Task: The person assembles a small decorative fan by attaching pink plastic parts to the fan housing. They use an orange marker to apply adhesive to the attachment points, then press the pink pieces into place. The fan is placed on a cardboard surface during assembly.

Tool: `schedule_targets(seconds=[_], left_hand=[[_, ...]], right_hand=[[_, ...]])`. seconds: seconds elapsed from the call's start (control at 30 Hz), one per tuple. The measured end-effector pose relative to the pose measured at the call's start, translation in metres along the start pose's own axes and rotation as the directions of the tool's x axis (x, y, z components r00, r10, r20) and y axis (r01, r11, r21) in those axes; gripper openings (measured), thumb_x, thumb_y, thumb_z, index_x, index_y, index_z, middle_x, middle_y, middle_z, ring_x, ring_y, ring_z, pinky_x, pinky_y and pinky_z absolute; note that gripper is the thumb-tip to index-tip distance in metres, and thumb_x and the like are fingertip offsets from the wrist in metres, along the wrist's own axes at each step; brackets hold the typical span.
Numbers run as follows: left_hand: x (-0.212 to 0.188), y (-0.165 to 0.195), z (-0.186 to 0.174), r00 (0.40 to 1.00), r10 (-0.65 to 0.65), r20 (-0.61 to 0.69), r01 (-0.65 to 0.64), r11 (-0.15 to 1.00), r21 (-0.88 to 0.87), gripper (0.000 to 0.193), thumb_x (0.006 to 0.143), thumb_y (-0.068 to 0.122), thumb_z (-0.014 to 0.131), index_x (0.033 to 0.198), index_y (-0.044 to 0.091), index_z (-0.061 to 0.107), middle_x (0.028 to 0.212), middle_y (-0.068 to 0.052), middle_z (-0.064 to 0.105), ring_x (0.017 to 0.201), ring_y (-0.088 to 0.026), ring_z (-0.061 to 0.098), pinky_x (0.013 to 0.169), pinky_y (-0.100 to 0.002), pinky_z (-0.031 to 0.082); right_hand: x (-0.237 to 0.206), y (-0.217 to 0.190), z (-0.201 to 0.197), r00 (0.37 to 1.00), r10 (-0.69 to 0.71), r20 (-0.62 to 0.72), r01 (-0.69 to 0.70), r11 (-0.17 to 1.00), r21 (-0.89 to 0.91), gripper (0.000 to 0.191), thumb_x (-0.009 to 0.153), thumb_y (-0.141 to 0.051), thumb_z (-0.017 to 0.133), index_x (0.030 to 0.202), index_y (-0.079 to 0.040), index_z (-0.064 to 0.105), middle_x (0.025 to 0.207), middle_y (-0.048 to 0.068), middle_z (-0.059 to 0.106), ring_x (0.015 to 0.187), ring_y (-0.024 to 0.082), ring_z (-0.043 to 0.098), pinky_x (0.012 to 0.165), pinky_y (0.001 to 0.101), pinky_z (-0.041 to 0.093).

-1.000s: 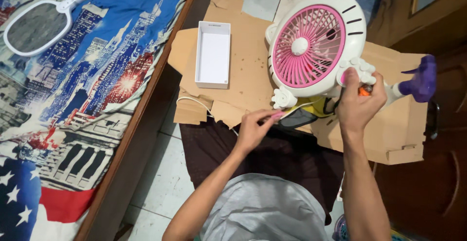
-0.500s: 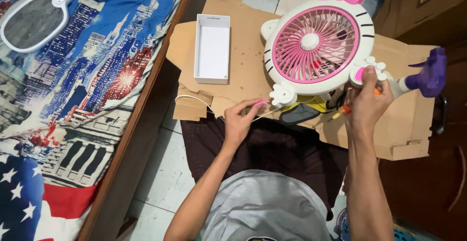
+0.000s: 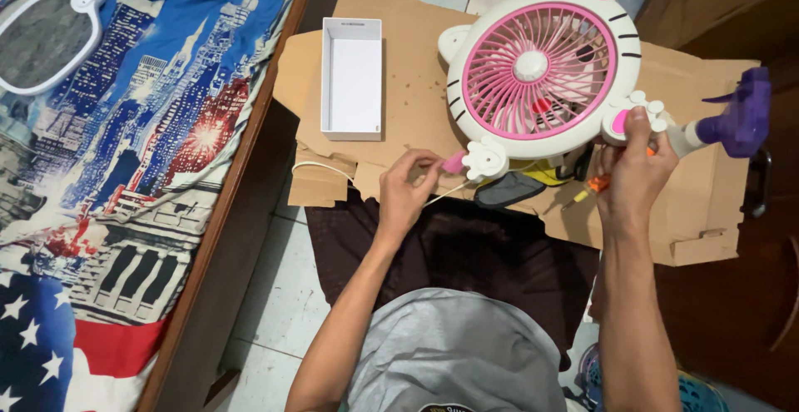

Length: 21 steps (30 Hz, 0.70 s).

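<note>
Flattened cardboard (image 3: 399, 96) is lying on the floor beside a bed (image 3: 125, 212) with a city-print cover, and it is carrying all the work. Compared with a second ago, the pink and white cat-shaped fan (image 3: 537, 71) is sitting further left and more squarely face-up, so its two paw feet are now coming within reach of both hands. The left hand (image 3: 405, 191) is pinching a small pink piece just beside the left paw, fingers closed on it. The right hand (image 3: 634, 171) is gripping the right paw while also holding an orange-handled screwdriver (image 3: 593, 186). Beyond the right hand, a purple tool (image 3: 736, 116) is crowding the cardboard's edge. Well left of the left hand, past a white box (image 3: 352, 79), the bed frame is limiting room.
</note>
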State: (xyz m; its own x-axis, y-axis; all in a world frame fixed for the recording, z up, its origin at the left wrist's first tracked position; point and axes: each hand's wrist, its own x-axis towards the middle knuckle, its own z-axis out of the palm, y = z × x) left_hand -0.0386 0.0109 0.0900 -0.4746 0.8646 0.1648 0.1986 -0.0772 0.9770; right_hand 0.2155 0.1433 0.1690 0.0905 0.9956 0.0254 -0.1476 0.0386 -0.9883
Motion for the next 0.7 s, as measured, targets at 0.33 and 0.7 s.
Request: schedule_targets(seconds=[0.33, 0.7], left_hand=[[0.005, -0.024, 0.004, 0.991, 0.136, 0.002, -0.135, 0.981, 0.14, 0.017, 0.094, 0.007, 0.069, 0.111, 0.002, 0.069, 0.106, -0.013, 0.07, 0.101, -0.028, 0.067, 0.09, -0.037, 0.053], [0.017, -0.044, 0.018, 0.93, 0.329, 0.166, -0.369, 0.832, 0.415, 0.016, 0.083, 0.009, 0.078, 0.099, 0.008, 0.075, 0.099, -0.011, 0.061, 0.098, -0.031, 0.057, 0.087, -0.044, 0.046]], right_hand=[[0.002, 0.002, -0.007, 1.0, 0.011, 0.016, -0.011, 1.0, -0.012, 0.026, 0.115, -0.027, 0.059, 0.104, -0.003, 0.057, 0.076, 0.007, 0.061, 0.048, 0.009, 0.044, 0.045, 0.0265, 0.035], [0.0, -0.007, -0.017, 0.988, 0.147, 0.042, -0.142, 0.984, -0.11, 0.037, 0.112, -0.035, 0.057, 0.101, 0.0, 0.059, 0.076, 0.009, 0.064, 0.044, 0.009, 0.041, 0.041, 0.027, 0.033]])
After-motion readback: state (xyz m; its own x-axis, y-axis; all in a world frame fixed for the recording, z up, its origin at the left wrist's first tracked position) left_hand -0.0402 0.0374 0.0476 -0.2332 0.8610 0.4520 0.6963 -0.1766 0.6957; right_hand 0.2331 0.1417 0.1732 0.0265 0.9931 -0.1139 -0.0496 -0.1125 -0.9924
